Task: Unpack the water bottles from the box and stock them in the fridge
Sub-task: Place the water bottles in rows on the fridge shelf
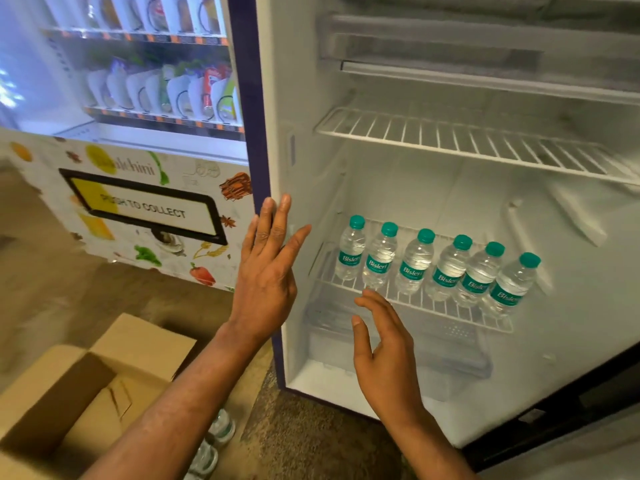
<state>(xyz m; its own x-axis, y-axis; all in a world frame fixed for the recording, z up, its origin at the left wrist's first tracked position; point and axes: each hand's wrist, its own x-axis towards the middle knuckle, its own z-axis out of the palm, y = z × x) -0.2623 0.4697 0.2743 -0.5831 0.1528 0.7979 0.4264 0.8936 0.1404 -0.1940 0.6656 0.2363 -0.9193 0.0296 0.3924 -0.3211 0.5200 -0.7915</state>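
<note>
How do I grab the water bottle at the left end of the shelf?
Probably wrap your fingers round the leftmost bottle at its label, coming from the open front. It stands upright, and the next bottle crowds its right side.

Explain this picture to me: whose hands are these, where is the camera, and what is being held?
No machine here: a person wears one camera on the head, looking forward and down, so you see their own two bare hands. The left hand is spread flat by the left edge of the open fridge; the right hand hovers open before the lower wire shelf. Neither holds anything. Six small water bottles with green caps stand in a row on that shelf. At lower left is an open cardboard box, with a few more bottles on the floor beside it. Behind stands a snack vending machine.
</note>
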